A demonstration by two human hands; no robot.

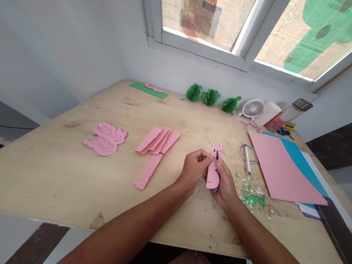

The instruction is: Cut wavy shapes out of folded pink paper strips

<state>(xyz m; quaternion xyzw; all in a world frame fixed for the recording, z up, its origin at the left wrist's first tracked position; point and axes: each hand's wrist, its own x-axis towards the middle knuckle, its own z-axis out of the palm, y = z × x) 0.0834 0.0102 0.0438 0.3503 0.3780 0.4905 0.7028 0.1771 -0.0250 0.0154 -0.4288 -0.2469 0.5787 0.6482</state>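
Note:
My left hand (194,168) pinches a folded pink paper piece (212,178) near the front middle of the table. On its right side, my right hand (226,183) is closed round scissors (217,154), whose dark blades point away from me against the paper. Most of the scissors' handle is hidden by the hand and paper. Thin curved pink offcuts stick out beyond the blades. Left of my hands lie folded pink strips with drawn curved lines (159,141) and one separate strip (147,170). Farther left is a pile of scalloped pink cutouts (106,139).
Green paper trees (211,97) stand by the wall, beside a small white fan (253,108) and a bottle (288,114). Right of my hands are a white pen (247,159), green and white scraps (254,200) and large coloured sheets (286,168). A green strip (148,90) lies at the back.

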